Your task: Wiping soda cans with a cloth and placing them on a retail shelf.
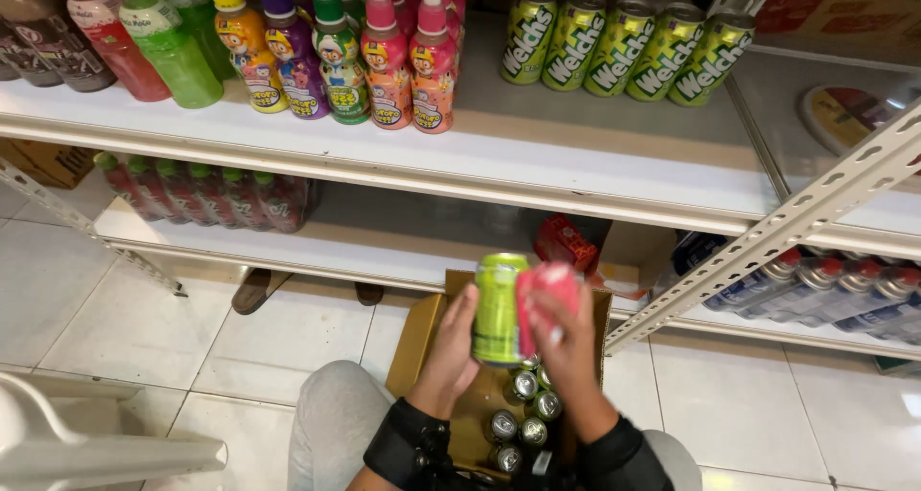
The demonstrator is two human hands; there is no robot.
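The left hand (451, 352) is closing around a green drink can (498, 309) above an open cardboard box (414, 342) of cans, while the right hand (566, 342) is pressing a pink cloth (545, 294) against it. A loose grip could be letting it slip onto the cans below. The shelf edge (537, 198) is sitting close ahead; open floor (125, 318) is lying leftward.

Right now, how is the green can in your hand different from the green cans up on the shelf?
The held green can is one alone, gripped by the left hand; the shelf cans are five in a row, untouched. The held can is over an open cardboard box, with a pink cloth in the right hand pressed against it; the shelf cans rest on the white shelf. Both are green with silver tops.
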